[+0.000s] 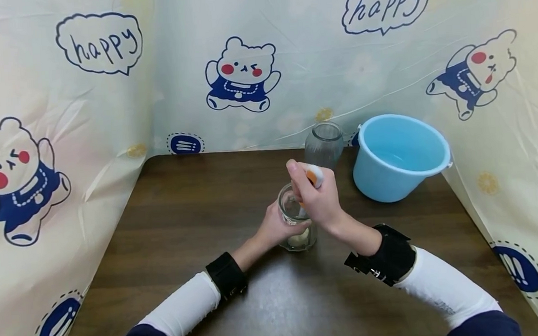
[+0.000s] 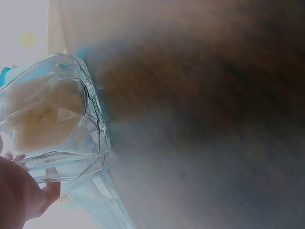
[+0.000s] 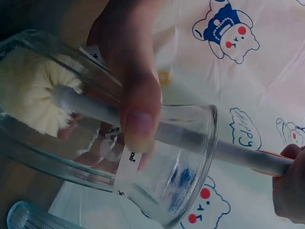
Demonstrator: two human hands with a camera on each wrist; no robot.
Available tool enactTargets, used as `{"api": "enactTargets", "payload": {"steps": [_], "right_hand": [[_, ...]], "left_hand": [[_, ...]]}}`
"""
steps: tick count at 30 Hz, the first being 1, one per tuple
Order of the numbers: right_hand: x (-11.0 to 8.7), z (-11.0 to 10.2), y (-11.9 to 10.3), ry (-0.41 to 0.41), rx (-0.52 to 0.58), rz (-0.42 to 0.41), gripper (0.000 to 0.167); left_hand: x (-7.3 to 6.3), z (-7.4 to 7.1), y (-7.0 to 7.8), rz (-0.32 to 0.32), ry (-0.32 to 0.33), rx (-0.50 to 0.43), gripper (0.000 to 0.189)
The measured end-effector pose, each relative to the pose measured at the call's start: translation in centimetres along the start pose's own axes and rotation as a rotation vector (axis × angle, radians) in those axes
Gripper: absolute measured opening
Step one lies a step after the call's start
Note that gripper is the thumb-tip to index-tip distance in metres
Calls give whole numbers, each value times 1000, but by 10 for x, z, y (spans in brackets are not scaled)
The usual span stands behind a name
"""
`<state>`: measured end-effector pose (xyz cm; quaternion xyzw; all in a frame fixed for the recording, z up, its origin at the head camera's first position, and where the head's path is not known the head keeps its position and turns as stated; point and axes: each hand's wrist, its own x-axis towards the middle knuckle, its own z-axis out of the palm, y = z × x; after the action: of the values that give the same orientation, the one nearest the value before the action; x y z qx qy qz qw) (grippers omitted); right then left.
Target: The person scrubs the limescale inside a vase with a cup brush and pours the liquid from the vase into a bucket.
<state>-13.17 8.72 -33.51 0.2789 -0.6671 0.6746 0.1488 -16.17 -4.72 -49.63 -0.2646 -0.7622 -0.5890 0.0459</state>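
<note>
A clear glass jar (image 1: 298,244) is held by my left hand (image 1: 276,226), tilted over the table. In the right wrist view the left thumb (image 3: 140,114) lies across the jar's side by a white paper label (image 3: 125,169). Inside sits the pale, fluffy head (image 3: 35,88) of a bottle brush, toward the jar's base. Its grey shaft (image 3: 228,155) runs out through the mouth. Above the rim, my right hand (image 1: 318,196) grips the brush's white and orange handle (image 1: 315,175). The left wrist view shows the jar's thick base (image 2: 97,119), with the brush head blurred behind the glass.
Behind the hands, a second glass jar (image 1: 324,146) stands at the table's back edge. To its right is a light blue bucket (image 1: 386,186). A printed cloth (image 1: 176,91) hangs around the back and sides of the brown wooden table (image 1: 196,193).
</note>
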Motion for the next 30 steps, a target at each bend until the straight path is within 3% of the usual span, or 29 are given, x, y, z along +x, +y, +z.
{"api": "enactTargets", "payload": {"steps": [6,12,16,21,27,30], "right_hand": [[0,6,7,-13,-81,-295,58],[-3,6,17,-6,-91,-412,57],[3,5,6,-8,-41,-501,55],[7,5,-6,17,4,-539,53],[-13,10,15,-6,-83,-571,52],[-16,9,13,-12,-93,-593,51]], "left_hand": [[3,-2,2,-35,23,64,78],[4,-3,3,-53,16,79,79],[5,-4,3,-44,32,61,78],[4,-4,3,-21,38,43,81],[-1,-1,-3,-16,23,108,78],[-2,-1,-4,-21,37,101,74]]}}
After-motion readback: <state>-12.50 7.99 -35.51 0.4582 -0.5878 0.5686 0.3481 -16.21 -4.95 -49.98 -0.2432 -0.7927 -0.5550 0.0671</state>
